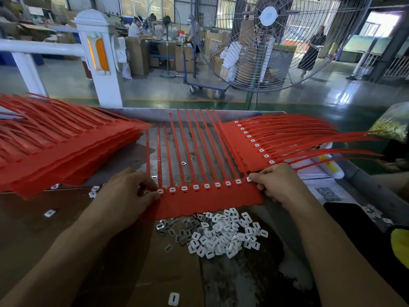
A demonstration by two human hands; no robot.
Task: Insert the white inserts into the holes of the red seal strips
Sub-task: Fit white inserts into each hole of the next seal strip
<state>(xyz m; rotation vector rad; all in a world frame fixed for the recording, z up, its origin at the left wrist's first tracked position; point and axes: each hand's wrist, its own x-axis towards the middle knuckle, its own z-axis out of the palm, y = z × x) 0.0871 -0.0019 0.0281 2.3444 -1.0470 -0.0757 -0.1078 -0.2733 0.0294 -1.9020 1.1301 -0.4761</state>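
Your left hand (130, 191) pinches the left end of a red seal strip sheet (205, 201) lying flat in the middle of the table (254, 284). Your right hand (276, 182) pinches its right end. White inserts (207, 186) already sit in the row of holes along the sheet, and its thin tails point away from you. A loose pile of white inserts (223, 235) lies on the table just near the sheet, with small metal clips (177, 231) mixed in on its left. A tall stack of red sheets (55, 149) is on the far left. A filled stack (254, 145) fans out on the right. A clear bag (394, 122) at the far right holds yellowish bits.
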